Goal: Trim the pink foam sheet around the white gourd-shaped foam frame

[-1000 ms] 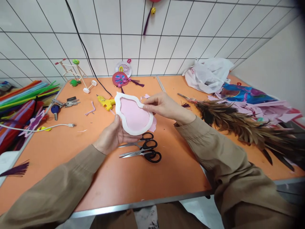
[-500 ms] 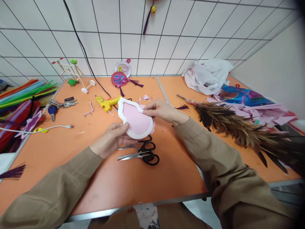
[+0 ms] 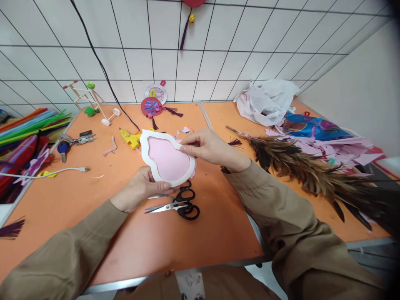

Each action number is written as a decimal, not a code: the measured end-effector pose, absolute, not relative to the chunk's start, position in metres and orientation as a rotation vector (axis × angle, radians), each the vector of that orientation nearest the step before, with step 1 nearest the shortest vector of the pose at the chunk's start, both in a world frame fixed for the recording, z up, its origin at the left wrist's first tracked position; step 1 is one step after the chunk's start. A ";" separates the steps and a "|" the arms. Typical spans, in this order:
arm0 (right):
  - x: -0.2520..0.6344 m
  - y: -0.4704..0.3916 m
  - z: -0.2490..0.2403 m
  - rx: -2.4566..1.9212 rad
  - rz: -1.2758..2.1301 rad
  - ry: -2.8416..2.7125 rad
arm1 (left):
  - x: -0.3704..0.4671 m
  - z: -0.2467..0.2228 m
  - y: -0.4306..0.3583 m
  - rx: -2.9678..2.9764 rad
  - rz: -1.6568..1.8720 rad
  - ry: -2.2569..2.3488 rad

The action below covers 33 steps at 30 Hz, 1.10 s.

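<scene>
- One pink cut-out with a raised white border [image 3: 168, 156] is hovering above the middle of the orange table [image 3: 193, 246], its pointed end facing far left.
- The left hand [image 3: 136, 189] is gripping its near left edge, thumb lying over the border, fingers bending underneath; half a second ago that thumb was pressing farther up the left side.
- The right hand [image 3: 208, 148] is pinching the right edge between thumb and fingers, as it was before.
- Two pairs of black-handled scissors [image 3: 173, 205] are lying just nearer than the cut-out, partly overlapping.
- One yellow glue gun [image 3: 133, 141] is resting at its far left.
- Two round ornaments [image 3: 151, 107] are sitting farther back, by the wall.
- One bunch of keys [image 3: 84, 138] is lying left.
- One brown feather bundle [image 3: 296, 160] is stretching across the right, nearer than one white plastic bag [image 3: 265, 102].
</scene>
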State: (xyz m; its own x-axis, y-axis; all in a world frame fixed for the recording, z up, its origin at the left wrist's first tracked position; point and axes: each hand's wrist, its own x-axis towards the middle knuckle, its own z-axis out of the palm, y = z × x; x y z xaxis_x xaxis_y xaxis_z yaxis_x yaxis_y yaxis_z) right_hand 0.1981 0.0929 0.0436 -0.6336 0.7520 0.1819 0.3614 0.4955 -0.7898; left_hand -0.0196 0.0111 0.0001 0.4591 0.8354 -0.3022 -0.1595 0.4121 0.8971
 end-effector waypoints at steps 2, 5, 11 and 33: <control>0.198 0.092 0.046 -0.922 0.989 -2.232 | -0.020 0.000 0.011 0.957 0.741 0.907; 0.198 0.090 0.049 -0.909 0.948 -2.247 | -0.021 -0.001 0.011 0.975 0.723 0.936; 0.198 0.088 0.049 -0.929 0.866 -2.257 | -0.022 -0.002 0.012 1.033 0.745 0.951; 0.192 0.084 0.044 -0.897 0.822 -2.253 | -0.017 -0.001 0.001 0.823 0.805 1.082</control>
State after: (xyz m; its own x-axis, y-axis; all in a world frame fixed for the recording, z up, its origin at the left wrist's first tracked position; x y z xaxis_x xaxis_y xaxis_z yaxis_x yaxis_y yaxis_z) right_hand 0.1915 0.0837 0.0441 -0.6108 0.7419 0.2765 0.3894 0.5856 -0.7109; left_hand -0.0169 0.0006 -0.0007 0.2651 0.8693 -0.4173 -0.1498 0.4646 0.8728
